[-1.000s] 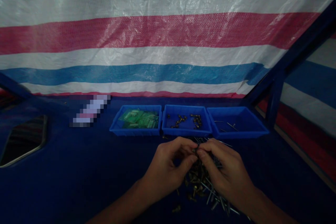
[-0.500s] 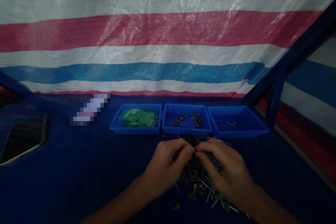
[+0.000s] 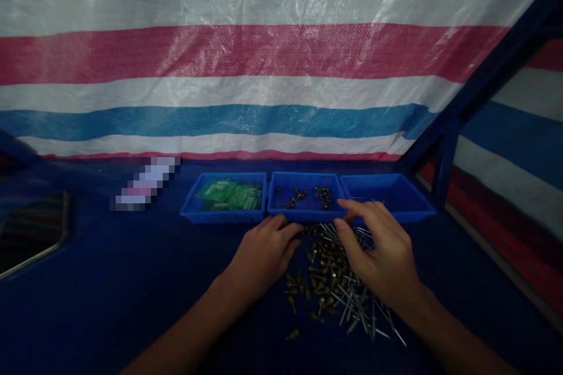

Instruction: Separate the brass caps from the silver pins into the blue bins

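A loose pile of brass-coloured screws (image 3: 323, 272) and thin silvery pins (image 3: 358, 302) lies on the dark blue table. At the pile's upper left is my left hand (image 3: 268, 246), fingers bent down near the table; whether it holds anything is hidden. My right hand (image 3: 380, 240) hovers over the pile's right side, thumb and forefinger apart, nothing visible between them. Just beyond the hands, the middle blue tray (image 3: 308, 214) contains several brass-coloured pieces. The right blue tray (image 3: 409, 215), partly covered by my right hand, shows a thin pin.
The left blue tray (image 3: 224, 218) holds green packets (image 3: 231, 194). A phone-like device (image 3: 33, 237) lies at the far left, with a blurred-out paper (image 3: 147, 181) behind it. A striped sheet (image 3: 246, 50) hangs behind the table; a dark blue frame bar (image 3: 479, 85) slants at the right.
My hands have moved apart from their pinch above the pile. The left went left and lower; the right rose toward the trays and opened. The view shifted slightly.
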